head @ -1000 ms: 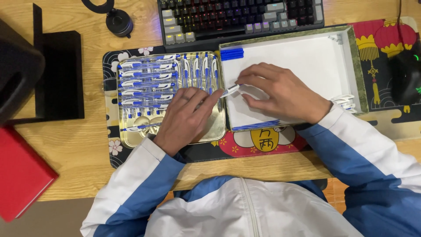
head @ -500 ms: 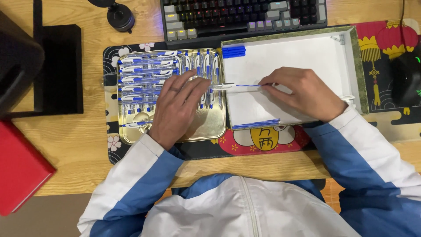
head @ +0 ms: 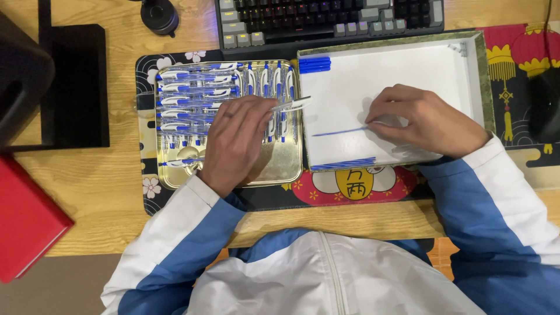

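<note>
My left hand (head: 236, 143) rests over a gold metal tray (head: 280, 169) filled with several clear-and-blue pens (head: 192, 93). It holds a clear pen barrel (head: 291, 105) that points right over the tray's edge. My right hand (head: 423, 119) is inside a white shallow box (head: 408, 64) and pinches the end of a thin blue refill (head: 341, 131) lying across the box floor. More blue refills lie bundled at the box's top left corner (head: 315, 63) and along its front edge (head: 344, 164).
A dark keyboard (head: 326, 17) sits behind the tray and box. A patterned desk mat (head: 350, 186) lies under them. A black stand (head: 70, 87) and a red book (head: 23, 216) are at the left, a black mouse (head: 545, 105) at the far right.
My hands, together at the tray's right edge a second ago, have pulled apart. The blue refill came out of the barrel; the right hand carried it into the white box.
</note>
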